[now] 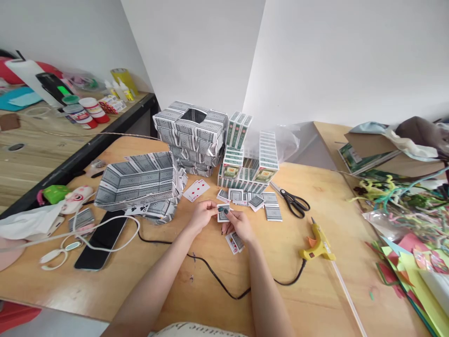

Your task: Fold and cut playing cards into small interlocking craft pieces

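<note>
Between my two hands is a grey-backed playing card point(222, 216), held just above the wooden table. My left hand point(202, 216) pinches its left edge. The fingers of my right hand point(240, 223) close on its right side, with the thumb across the back. Below my right hand lie a few loose cards point(234, 243), one face up. Beyond the hands, more cards are spread, among them a folded-looking card piece point(272, 208). A red diamond card point(196, 190) lies face up to the left.
An open box made of cards point(136, 180) stands left, with a taller card-covered box point(191, 128) behind it. Stacked card packs point(233, 166) stand at the back. Scissors point(294, 202) and a yellow glue gun point(317, 245) lie right; its black cable point(217, 276) crosses the table. A phone point(100, 243) lies left.
</note>
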`<state>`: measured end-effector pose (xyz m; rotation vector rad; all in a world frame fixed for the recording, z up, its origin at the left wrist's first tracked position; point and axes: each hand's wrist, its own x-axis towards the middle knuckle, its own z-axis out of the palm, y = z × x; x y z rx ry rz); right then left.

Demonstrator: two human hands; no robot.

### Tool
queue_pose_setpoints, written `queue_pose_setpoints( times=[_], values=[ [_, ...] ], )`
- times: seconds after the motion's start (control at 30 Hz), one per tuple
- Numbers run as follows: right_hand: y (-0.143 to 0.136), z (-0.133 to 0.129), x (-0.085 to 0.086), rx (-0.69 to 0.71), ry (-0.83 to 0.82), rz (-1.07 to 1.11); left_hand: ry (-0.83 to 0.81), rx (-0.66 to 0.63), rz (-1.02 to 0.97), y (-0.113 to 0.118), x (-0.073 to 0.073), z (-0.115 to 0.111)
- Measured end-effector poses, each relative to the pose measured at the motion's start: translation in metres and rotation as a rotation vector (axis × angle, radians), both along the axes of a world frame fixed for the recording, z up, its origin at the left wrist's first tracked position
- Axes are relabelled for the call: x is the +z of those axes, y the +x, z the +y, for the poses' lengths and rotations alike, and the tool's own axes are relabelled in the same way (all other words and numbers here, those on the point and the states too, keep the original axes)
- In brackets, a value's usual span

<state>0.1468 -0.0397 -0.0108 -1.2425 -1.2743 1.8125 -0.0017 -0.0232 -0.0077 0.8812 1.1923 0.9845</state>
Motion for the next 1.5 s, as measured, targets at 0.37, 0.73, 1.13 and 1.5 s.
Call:
queue_pose_setpoints(
  times=[0.37,0.73,1.13,1.5],
  values=[
    [-0.001,-0.002,0.004,-0.033,0.054,-0.042,0.003,0.006,0.008,0.001,0.002,-0.001],
    [-0.002,-0.003,0.001,-0.056,0.161,-0.151,-0.004,0.022,0.005,0.002,0.002,-0.002],
    [-0.008,-0.003,-0.008,-0.201,0.383,-0.369,0.010,0.007,0.011,0.002,-0.002,0.000],
    [-0.014,-0.006,-0.010,-0.246,0.492,-0.578,0.042,0.013,0.032,0.002,-0.008,0.000]
  ],
)
